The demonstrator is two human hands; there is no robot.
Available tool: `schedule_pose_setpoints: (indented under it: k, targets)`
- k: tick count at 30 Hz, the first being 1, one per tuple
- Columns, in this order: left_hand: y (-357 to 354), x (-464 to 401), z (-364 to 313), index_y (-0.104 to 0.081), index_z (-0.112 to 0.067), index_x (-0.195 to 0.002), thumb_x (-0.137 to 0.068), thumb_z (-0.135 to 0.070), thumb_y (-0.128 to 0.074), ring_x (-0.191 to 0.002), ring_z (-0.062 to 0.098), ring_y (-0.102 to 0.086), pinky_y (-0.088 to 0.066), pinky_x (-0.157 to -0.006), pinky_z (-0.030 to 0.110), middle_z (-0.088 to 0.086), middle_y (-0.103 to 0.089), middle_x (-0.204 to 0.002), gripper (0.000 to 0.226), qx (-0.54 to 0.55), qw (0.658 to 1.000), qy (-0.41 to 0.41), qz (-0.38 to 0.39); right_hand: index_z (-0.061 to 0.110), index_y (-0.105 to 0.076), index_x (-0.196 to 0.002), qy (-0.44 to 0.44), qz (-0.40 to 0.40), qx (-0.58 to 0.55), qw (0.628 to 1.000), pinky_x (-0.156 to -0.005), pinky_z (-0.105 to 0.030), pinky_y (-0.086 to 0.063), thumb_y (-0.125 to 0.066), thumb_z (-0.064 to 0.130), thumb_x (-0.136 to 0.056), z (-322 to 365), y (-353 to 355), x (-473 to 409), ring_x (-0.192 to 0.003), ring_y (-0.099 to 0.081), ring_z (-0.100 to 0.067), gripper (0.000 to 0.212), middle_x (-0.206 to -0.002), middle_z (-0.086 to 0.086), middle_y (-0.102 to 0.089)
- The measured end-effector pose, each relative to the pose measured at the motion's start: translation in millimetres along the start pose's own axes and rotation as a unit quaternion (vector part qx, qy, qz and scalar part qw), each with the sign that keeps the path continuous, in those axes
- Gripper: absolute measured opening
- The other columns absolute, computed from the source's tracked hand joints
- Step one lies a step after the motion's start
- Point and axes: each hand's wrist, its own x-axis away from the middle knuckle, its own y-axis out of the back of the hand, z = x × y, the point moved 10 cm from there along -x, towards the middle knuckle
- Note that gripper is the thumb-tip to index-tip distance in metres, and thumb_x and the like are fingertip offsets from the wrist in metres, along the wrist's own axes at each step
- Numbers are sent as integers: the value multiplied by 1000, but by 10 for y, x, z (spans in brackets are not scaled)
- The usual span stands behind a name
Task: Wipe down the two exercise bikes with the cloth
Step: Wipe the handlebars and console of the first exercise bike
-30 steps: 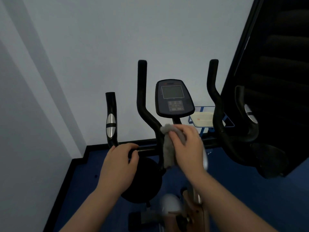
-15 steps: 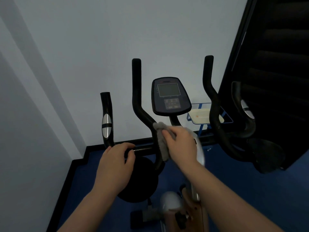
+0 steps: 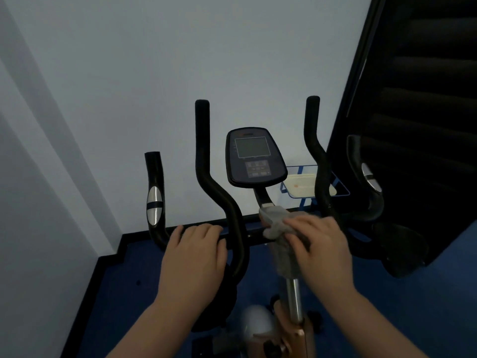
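One exercise bike fills the view, with black handlebars point(image 3: 206, 182) and a dark console point(image 3: 254, 158) on a stem. My left hand point(image 3: 193, 257) grips the handlebar crossbar left of the inner upright. My right hand point(image 3: 320, 249) presses a grey cloth point(image 3: 277, 226) against the top of the steering post point(image 3: 294, 298), just under the console stem; the fingers lie over the cloth, which drapes down the post. A second bike is not in sight.
A pale wall stands close behind the bike, with a corner at the left. At the right is a black stair-like structure point(image 3: 413, 99). A blue wire rack point(image 3: 302, 187) with a pale tray sits behind the handlebars. The floor point(image 3: 124, 293) is dark blue.
My right hand slid the cloth rightward, off the inner left handlebar upright and onto the central post. My left hand kept its grip on the crossbar.
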Motion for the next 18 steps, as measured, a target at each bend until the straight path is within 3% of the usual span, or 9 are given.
schedule_pose_setpoints:
  k: [2,4,6,8,11,12,14,16,18]
  targets:
    - [-104,1,-112,-65,-15,-112,-85,-15,-59,-104,22,-61,-43,-101,46,0,-64,-115,27,-57,997,-51,34,18,-72,-112,15,3,-6,1000,-93,-38,-45,-76,10,-80,-16,-121,69,-109,-55,-17,33,-114,6,-67]
    - [-131,9,-126,-68,-10,-101,-75,-8,-69,-95,26,-64,-52,-86,47,6,-66,-109,26,-88,993,-76,36,19,-71,-114,4,11,-52,999,-102,-27,-37,-70,11,-86,-57,-214,2,-116,-52,-10,30,-117,8,-65]
    - [-113,14,-124,-69,-10,-94,-71,-5,-72,-89,26,-65,-54,-79,45,6,-67,-103,24,-100,992,-79,19,25,-71,-110,-42,52,-95,993,-91,-13,-38,-61,19,-93,-116,-367,-198,-106,-55,-3,21,-107,13,-65]
    - [-92,24,-166,-68,-9,-91,-70,-4,-73,-86,27,-65,-54,-76,44,7,-67,-100,22,-107,990,-90,6,28,-71,-107,-90,127,-96,983,-71,-18,-43,-54,27,-97,-163,-608,-435,-89,-58,-7,20,-95,11,-65]
    - [-89,66,-173,-69,-8,-90,-67,-3,-76,-83,26,-66,-55,-70,42,6,-68,-97,25,-105,990,-90,9,23,-71,-109,-107,190,-17,976,-68,-27,-43,-50,30,-98,-175,-811,-583,-90,-62,-16,25,-98,0,-69]
    - [-98,81,-173,-69,-8,-90,-66,-3,-77,-83,26,-66,-55,-70,42,6,-68,-97,26,-103,991,-88,15,24,-72,-106,-99,182,-12,978,-67,-27,-43,-49,30,-98,-174,-799,-553,-90,-62,-14,24,-94,2,-68]
    - [-108,105,-179,-69,-9,-90,-64,-4,-77,-83,26,-66,-54,-69,41,5,-68,-96,27,-100,991,-88,22,30,-71,-98,-43,103,-33,993,-66,-11,-39,-53,25,-96,-72,-598,-401,-87,-56,1,19,-87,15,-62]
    - [-85,94,-179,-70,-9,-90,-63,-6,-78,-82,26,-66,-54,-68,41,6,-68,-96,29,-92,992,-90,17,35,-70,-96,31,21,-52,998,-79,2,-34,-60,17,-90,80,-366,-193,-93,-44,14,22,-93,25,-59]
    - [-51,59,-167,-69,-9,-89,-62,-6,-78,-81,27,-65,-54,-67,41,6,-67,-95,28,-91,992,-88,7,42,-66,-95,42,23,-51,998,-75,1,-36,-59,19,-90,77,-347,-242,-90,-46,17,25,-90,28,-59]
